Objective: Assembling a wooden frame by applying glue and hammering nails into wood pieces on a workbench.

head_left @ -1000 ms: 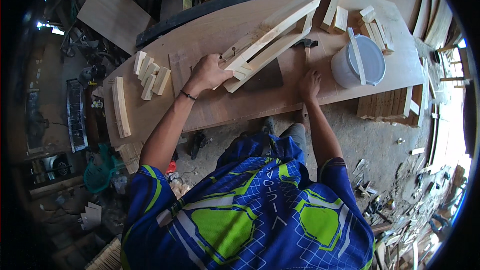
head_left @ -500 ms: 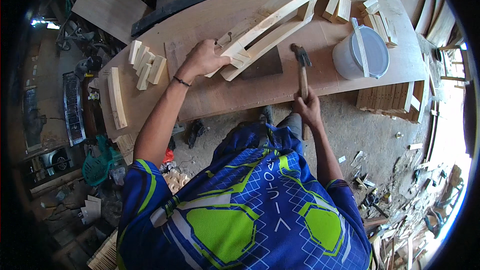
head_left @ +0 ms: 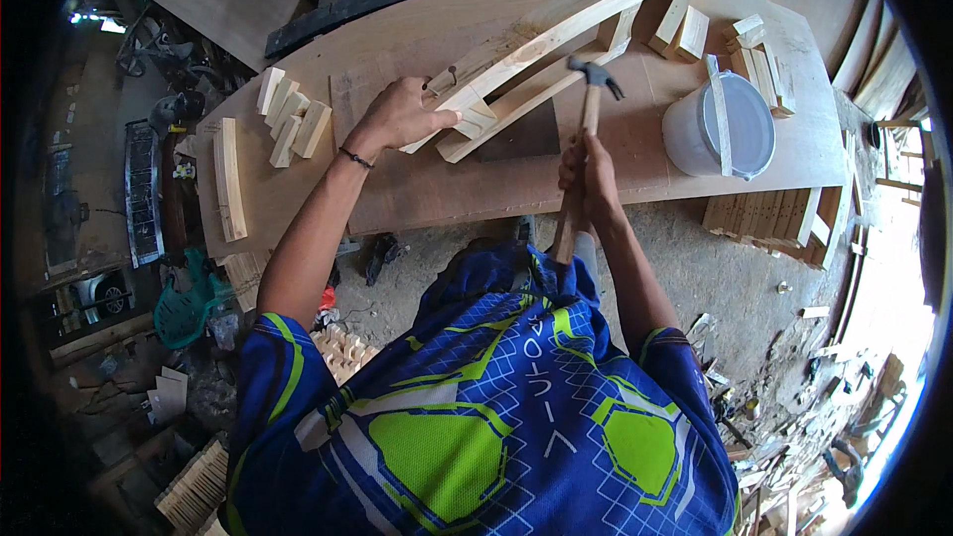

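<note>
A pale wooden frame (head_left: 546, 40), two long rails with cross blocks between them, lies slantwise on the plywood-topped table. My left hand (head_left: 402, 119) is closed around its near left end, with the thumb on the block there. Just beyond the fingers a nail (head_left: 454, 71) sticks up by the upper rail; whether the fingers touch it I cannot tell. My right hand (head_left: 591, 174) grips the wooden handle of a claw hammer (head_left: 592, 111). The hammer's dark head is raised beside the lower rail, right of the left hand. A dark flat plate (head_left: 526, 131) lies partly under the frame.
Short wood blocks (head_left: 295, 119) and a longer strip (head_left: 229, 181) lie at the table's left. A white bucket (head_left: 685, 134) with a stick across its top stands on the right, more wood pieces (head_left: 762, 69) behind it. Stacked boards (head_left: 759, 215) sit under the right edge.
My right hand has lifted the hammer and brought it left, closer to the frame, with its head turned. My left hand stays on the frame's end.
</note>
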Motion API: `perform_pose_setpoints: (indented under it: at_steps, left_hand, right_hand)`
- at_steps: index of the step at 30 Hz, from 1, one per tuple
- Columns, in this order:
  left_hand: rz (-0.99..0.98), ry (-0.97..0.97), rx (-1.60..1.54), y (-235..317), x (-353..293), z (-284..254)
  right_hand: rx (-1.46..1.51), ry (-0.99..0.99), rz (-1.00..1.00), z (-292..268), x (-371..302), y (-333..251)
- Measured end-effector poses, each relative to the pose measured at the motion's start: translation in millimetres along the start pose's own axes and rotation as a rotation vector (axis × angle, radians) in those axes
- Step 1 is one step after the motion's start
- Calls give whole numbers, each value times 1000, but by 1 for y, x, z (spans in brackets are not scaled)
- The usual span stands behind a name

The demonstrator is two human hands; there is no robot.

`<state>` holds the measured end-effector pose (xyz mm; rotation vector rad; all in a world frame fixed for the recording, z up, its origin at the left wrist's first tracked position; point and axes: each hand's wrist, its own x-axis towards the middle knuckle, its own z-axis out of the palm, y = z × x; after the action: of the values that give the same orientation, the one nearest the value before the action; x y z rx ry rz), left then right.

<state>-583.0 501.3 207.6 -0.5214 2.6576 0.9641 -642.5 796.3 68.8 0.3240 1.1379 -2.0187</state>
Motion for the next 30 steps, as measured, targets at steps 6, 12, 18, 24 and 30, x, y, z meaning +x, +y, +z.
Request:
perform_pose_setpoints:
  at_steps: [6, 12, 18, 24, 30]
  left_hand:
    - [-50, -59, -23, 1, -4, 3]
    - [5, 30, -14, -4, -7, 7]
    - [-30, 49, 83, 9, -10, 3]
    - [4, 79, 2, 2, -11, 6]
    - [14, 98, 32, 6, -8, 9]
  right_hand:
    - [120, 144, -10, 22, 3, -28]
    - [53, 115, -45, 20, -5, -33]
    - [170, 256, -182, 10, -3, -26]
    - [-578, -188, 211, 40, -41, -10]
    - [-675, -144, -65, 13, -31, 25]
